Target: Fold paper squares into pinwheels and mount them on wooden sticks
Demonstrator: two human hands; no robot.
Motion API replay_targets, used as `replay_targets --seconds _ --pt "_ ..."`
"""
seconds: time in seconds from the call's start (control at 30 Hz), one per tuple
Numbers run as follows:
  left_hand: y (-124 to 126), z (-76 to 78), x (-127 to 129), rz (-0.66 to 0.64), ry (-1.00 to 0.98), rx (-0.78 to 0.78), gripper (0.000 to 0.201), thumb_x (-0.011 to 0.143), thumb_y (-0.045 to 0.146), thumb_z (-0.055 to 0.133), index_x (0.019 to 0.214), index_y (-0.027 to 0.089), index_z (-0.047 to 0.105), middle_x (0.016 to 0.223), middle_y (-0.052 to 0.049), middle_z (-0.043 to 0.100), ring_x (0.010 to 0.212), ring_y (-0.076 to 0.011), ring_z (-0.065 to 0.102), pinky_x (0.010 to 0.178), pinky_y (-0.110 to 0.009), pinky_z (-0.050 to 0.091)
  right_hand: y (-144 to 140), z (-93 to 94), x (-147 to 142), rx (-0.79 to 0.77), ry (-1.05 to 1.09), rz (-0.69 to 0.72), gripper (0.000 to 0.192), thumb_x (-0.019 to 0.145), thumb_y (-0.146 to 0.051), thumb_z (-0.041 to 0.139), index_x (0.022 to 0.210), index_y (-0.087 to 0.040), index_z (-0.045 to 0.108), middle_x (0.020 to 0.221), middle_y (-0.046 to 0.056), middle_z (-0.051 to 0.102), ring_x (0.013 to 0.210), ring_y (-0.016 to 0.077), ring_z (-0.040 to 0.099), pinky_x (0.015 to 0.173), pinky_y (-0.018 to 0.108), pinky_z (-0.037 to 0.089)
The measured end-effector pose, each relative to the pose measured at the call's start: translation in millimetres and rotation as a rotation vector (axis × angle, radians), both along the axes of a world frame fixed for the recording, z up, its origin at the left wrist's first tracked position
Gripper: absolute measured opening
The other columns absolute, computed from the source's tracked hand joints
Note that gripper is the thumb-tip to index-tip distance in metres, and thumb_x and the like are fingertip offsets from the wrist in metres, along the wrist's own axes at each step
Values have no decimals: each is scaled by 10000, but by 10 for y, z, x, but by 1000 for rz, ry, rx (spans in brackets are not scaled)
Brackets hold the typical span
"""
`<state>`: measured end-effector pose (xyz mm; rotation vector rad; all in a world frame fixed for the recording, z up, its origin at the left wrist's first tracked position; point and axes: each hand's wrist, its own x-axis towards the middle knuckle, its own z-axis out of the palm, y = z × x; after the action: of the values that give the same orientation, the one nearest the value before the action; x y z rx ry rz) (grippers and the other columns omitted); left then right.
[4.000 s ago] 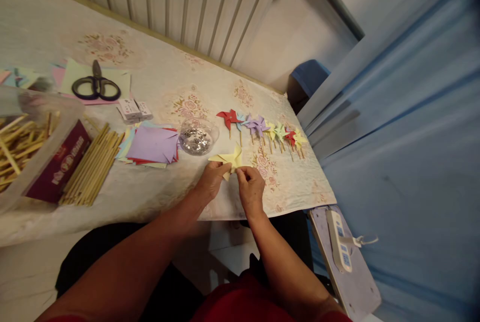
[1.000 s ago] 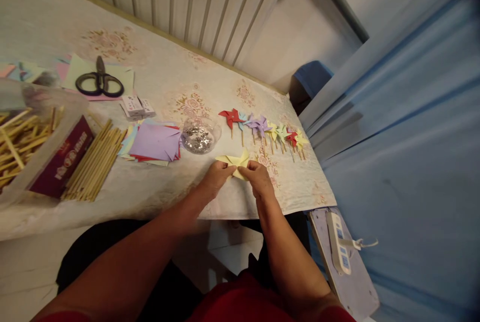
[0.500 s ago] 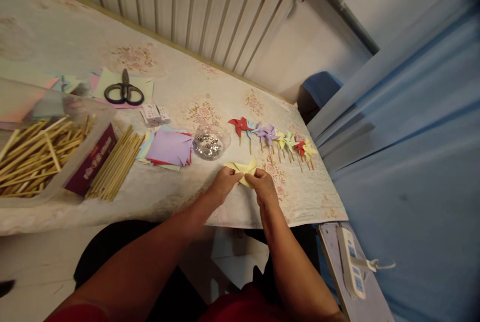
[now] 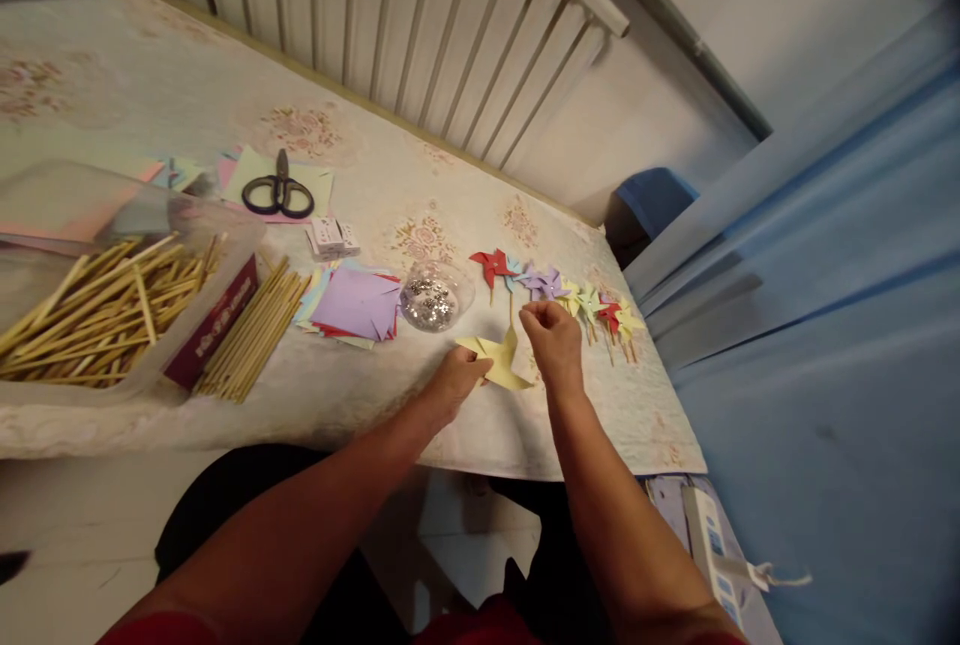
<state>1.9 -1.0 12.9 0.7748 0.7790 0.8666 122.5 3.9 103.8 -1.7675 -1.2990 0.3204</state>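
Right hand (image 4: 553, 340): drawing away since earlier, closely pinching, contents unclear.
Left hand (image 4: 455, 380): pinching yellow four-bladed paper pinwheel (image 4: 502, 362), no stick showing.
Multicoloured stick-mounted paper pinwheels (image 4: 589, 303): lying finished.

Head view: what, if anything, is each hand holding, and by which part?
The left hand pinches the folded yellow paper on its left side. Whether the right hand holds anything cannot be told.

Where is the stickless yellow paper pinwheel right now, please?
Near the head view's middle, the yellow pinwheel is in the left grip, right of the clear container and nearer the person.
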Motion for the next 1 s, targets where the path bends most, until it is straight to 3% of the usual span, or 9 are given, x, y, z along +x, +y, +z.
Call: replay_targets --seconds 0.13,0.23,0.33,0.47,0.6,0.77,1.0 --pt "-10 -13 -3 6 60 -46 64 676 157 619 649 176 565 596 11 559 543 -103 478 531 -230 325 430 89 -238 -71 -155 329 133 739 -269 569 694 -174 650 662 -9 620 635 133 529 636 251 398" --pt "-20 4 -21 6 121 -84 115 676 157 646 625 190 548 555 17 542 530 -111 471 526 -235 328 769 -5 -416 -206 -277 530 107 735 -187 570 676 -163 657 645 -21 613 629 113 515 632 225 374" --pt "-27 29 -42 22 181 -110 134 670 160 673 614 193 556 523 24 525 511 -116 451 514 -245 316 1038 -131 -563 -336 -460 639 140 759 -137 563 703 -157 690 663 -12 641 645 111 522 637 215 360" --pt "-15 11 -37 23 151 -142 137 667 177 695 619 196 568 513 22 533 527 -132 487 530 -251 345 1255 -254 -717 -493 -791 648 161 793 -128 583 798 -164 740 768 38 709 717 144 584 645 230 364" --pt "12 -37 -9 9 90 -157 139 657 195 731 656 192 592 591 -6 597 570 -143 533 551 -251 374 1382 -349 -811 -588 -969 619 181 817 -178 606 900 -188 765 911 79 743 820 181 641 659 241 394" --pt "20 -39 2 17 48 -168 92 673 151 700 691 179 615 668 -19 626 586 -133 538 571 -252 384 1453 -456 -857 -640 -1062 602 214 836 -199 603 976 -180 764 1019 118 742 907 209 662 721 254 446" --pt "26 -83 14 16 51 -122 155 670 232 748 693 185 602 644 -16 617 570 -128 512 541 -242 359 1443 -470 -864 -616 -1015 641 222 847 -177 563 935 -172 767 958 106 747 865 206 656 711 255 427"
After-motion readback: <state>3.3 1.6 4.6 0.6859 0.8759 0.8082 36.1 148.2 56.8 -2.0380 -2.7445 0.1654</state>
